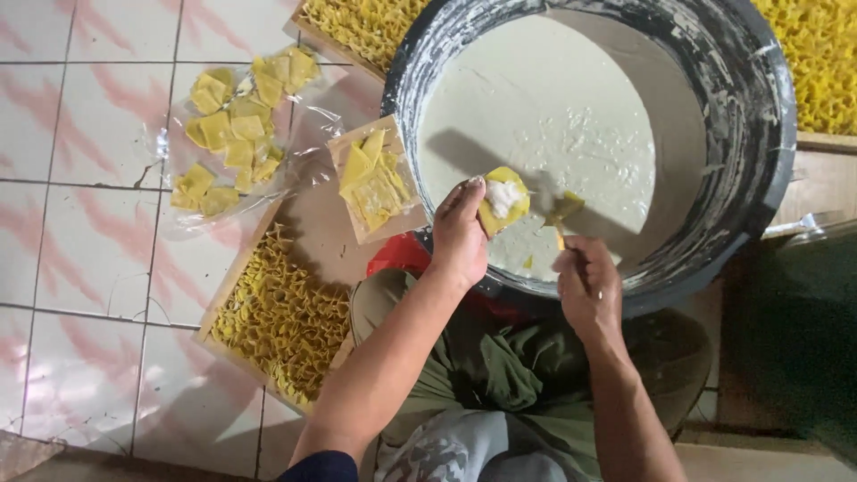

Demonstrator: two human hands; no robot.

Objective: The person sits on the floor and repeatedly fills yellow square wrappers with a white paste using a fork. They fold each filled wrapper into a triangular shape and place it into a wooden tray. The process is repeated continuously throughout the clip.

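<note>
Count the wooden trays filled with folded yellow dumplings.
3. One tray lies on the tiled floor left of the person's knee, one at the basin's upper left, one at upper right; others may be hidden.

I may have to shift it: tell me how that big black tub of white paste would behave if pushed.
The black tub is probably heavy: it is wide and the white paste covers its bottom. It seems unlikely to tip, being broad and low. Its rim looks smeared with paste, so a grip there may slip. The left hand holds a filled yellow wrapper over it.

Both forearms are bare. A dark navy sleeve (323, 466) ends at the left elbow. Olive-green trousers (500, 375) cover the legs.
</note>
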